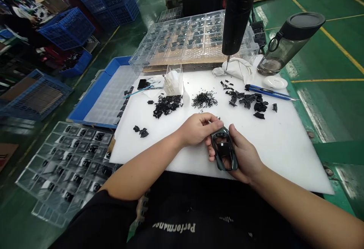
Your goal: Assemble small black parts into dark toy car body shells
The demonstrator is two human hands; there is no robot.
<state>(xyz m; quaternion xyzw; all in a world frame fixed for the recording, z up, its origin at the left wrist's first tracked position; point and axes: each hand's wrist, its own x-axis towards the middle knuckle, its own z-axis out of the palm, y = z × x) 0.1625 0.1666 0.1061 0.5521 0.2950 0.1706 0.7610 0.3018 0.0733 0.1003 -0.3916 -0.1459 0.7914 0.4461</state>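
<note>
Head view: you hold the small car-shaped shell (223,146) above the near part of the white surface (273,150), right of its middle. Your right hand (246,154) cradles it, fingers curled around the left side, thumb along the right. Your left hand (196,128) has its fingers closed at the shell's far end; exactly what the tips pinch, cannot tell. Beyond your hands, a pile of tiny black pieces (204,99); larger black parts (167,106) to its left, more black clips (247,99) to its right. Far right, a tilted-looking bottle (290,44) near the blue tools (271,92). Black powered driver (237,18) points down, far side.
</note>
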